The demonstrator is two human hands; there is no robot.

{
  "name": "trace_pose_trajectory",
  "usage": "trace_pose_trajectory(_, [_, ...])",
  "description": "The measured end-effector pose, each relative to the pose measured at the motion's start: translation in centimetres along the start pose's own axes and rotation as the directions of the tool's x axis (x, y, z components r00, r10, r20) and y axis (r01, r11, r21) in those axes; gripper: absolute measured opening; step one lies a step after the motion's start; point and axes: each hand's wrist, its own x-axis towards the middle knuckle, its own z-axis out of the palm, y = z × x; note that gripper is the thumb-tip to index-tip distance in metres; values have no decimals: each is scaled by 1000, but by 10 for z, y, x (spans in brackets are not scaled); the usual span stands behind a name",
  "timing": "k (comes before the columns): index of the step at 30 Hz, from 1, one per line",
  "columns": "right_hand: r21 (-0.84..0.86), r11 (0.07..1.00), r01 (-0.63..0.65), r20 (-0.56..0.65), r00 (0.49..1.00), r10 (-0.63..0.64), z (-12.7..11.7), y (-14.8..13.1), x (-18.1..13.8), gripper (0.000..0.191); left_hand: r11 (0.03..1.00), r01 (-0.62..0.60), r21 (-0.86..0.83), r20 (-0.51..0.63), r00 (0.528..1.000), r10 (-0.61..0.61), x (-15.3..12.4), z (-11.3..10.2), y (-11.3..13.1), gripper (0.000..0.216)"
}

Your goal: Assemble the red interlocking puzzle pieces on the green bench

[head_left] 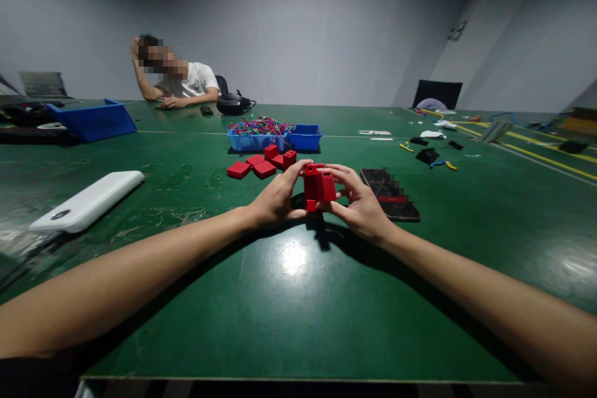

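Note:
A small red plastic part [318, 185] is held upright just above the green table [298, 311], in the middle of the view. My left hand [278, 198] grips its left side, thumb on top. On its right side my right hand [358, 200] pinches it with the fingers curled round. Both forearms reach in from the bottom corners. Several more red parts [262, 163] lie on the table just beyond my hands.
Two blue bins [280, 137] stand behind the red parts, one full of coloured wires. A dark phone [390, 194] lies right of my right hand. At the left lie a white power bank [88, 200] and a blue box [96, 120]. A person in white sits across the table.

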Motion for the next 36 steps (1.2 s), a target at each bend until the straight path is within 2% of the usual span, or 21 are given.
trace_pose_trajectory(20, [-63, 998, -1, 57, 998, 4, 0, -4, 2, 53, 1000, 0, -10, 1, 1000, 0, -1, -2, 2, 106])
trace_pose_trajectory(27, [-248, 965, 82, 54, 996, -71, -1, -17, 0, 51, 998, -20, 60, 79, 997, 15, 0, 3, 0, 105])
trace_pose_trajectory(31, [-370, 918, 145, 67, 989, -129, 1, -22, -3, 53, 992, -64, 112, 73, 996, 56, 0, 5, -2, 109])
trace_pose_trajectory(36, [-419, 895, 152, 77, 988, -132, 3, -21, -3, 53, 987, -67, 145, 80, 995, 56, 1, 2, 1, 103])
